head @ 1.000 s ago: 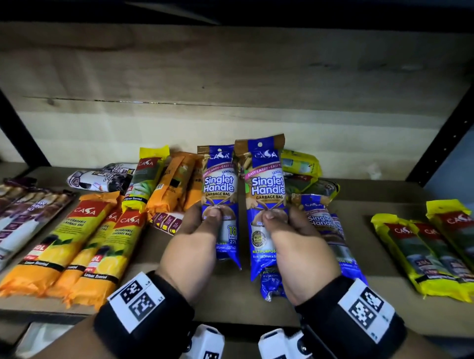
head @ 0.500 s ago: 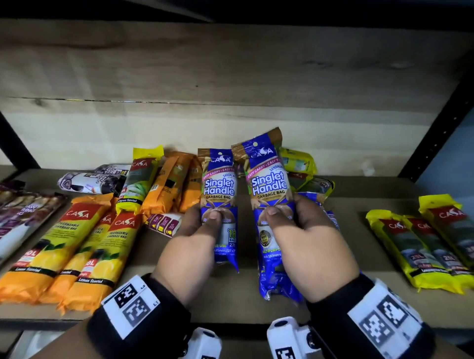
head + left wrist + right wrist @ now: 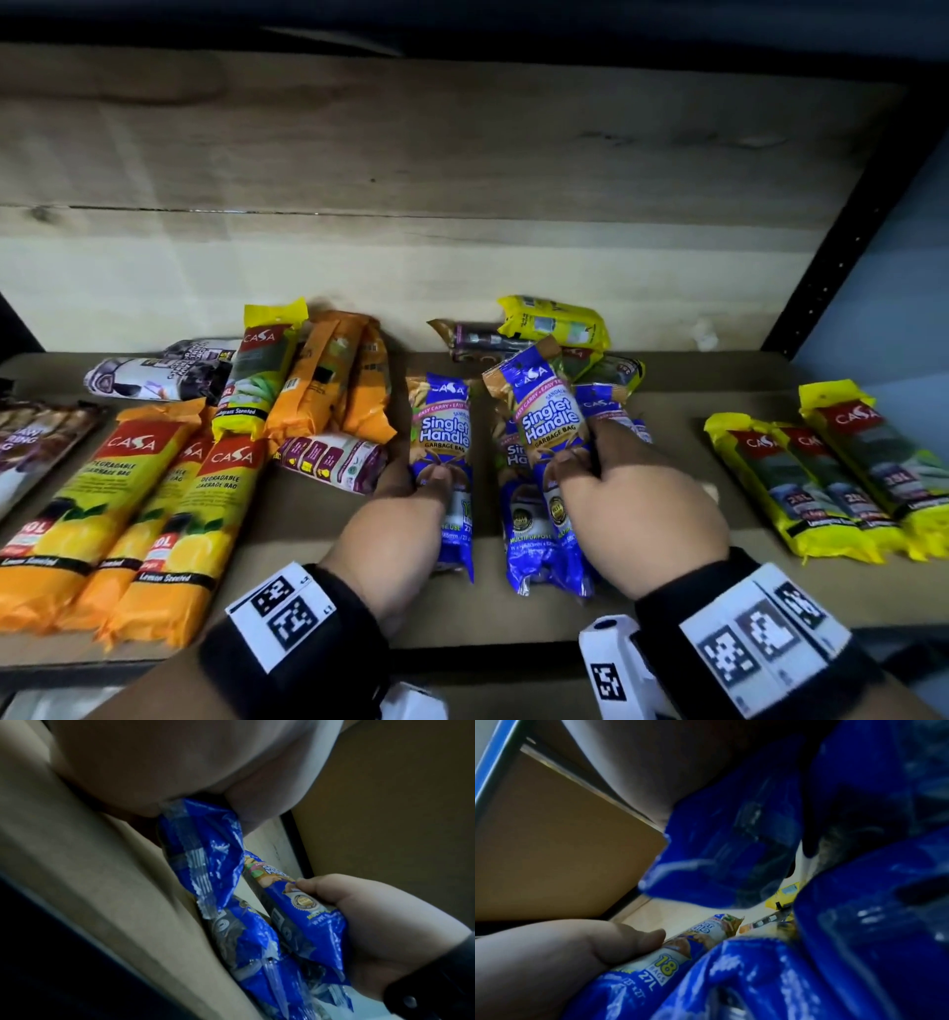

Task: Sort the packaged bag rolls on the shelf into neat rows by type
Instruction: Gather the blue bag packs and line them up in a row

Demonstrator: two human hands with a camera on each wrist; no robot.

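Two blue "Singlet Handle" garbage bag packs are held at the shelf's middle. My left hand [image 3: 426, 488] grips the left blue pack [image 3: 444, 437] round its middle, thumb on top, pack pointing straight back. My right hand [image 3: 585, 452] grips the right blue pack [image 3: 544, 416], which tilts with its top to the left over a third blue pack [image 3: 518, 519] lying on the shelf. A fourth blue pack [image 3: 606, 406] shows beyond the right fingers. The left wrist view shows the left-hand pack [image 3: 205, 845] and the right-hand pack [image 3: 303, 906]. The right wrist view is filled by blue wrapper [image 3: 731, 852].
Orange lemon packs [image 3: 128, 503] lie in a row front left, brown packs [image 3: 31, 447] beside them. Yellow-green packs [image 3: 821, 478] form a row at right. At the back lie mixed orange [image 3: 328, 390], yellow [image 3: 554, 321], dark [image 3: 477, 339] and white packs [image 3: 334, 457]. The wooden shelf [image 3: 667, 591] has dark uprights.
Both hands have come down toward the shelf with their blue packs. The right pack has tilted its top leftward, and another blue pack now shows under it.
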